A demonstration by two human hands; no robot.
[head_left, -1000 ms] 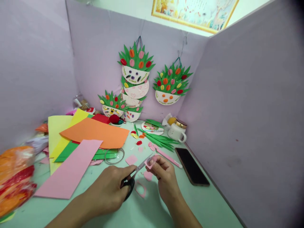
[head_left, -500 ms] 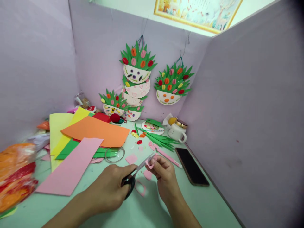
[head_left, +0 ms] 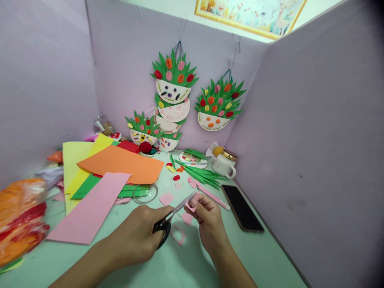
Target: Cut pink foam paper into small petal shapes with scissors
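Note:
My left hand (head_left: 141, 230) is wrapped round the black handles of a pair of scissors (head_left: 163, 230), whose metal blades point up and to the right. Between the fingertips of my right hand (head_left: 208, 218) is a small pink paper piece (head_left: 192, 204), with the blade tips at its edge. The fingers partly hide that piece. Below the hands, a pink paper ring-shaped scrap (head_left: 177, 235) lies on the table, near a pink cut-out (head_left: 187, 218). Another pink piece (head_left: 166, 199) rests just beyond the scissors.
Coloured sheets, topped by a pink strip (head_left: 90, 208) and an orange one (head_left: 123, 164), spread to the left beside a tape roll (head_left: 145, 194). A phone (head_left: 242, 208), pink pen (head_left: 213, 197), green paper leaves (head_left: 201, 174) and white mug (head_left: 223, 166) stand or lie right. Paper flower baskets (head_left: 173, 90) hang behind.
The hands and scissors stay almost in place, with the pink piece shifted slightly in the right fingers. The whole view has moved a little.

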